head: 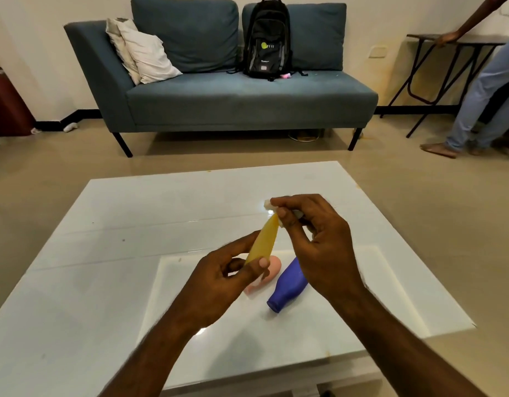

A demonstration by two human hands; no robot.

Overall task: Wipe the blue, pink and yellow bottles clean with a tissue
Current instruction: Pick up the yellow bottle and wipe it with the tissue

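Fingers (pixel 285 217) of right hand (pixel 319 245) curled, pinching tissue (pixel 267 204) onto narrow tip of yellow bottle (pixel 264 239), tip aimed 1 o'clock. Left hand (pixel 219 279) grips wide base. Likely light, smooth, slippery plastic: hold base firmly. Pink bottle (pixel 273 267) and blue bottle (pixel 287 287) lie on table (pixel 104 224) at 5 o'clock.

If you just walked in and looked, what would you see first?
First, the two hands in the middle: the left hand holds a yellow bottle tilted up, while the right hand pinches a white tissue against its top end. Just below them, a blue bottle and a pink bottle lie on their sides on the shiny white table. Behind, a black backpack sits upright on a blue-grey sofa.
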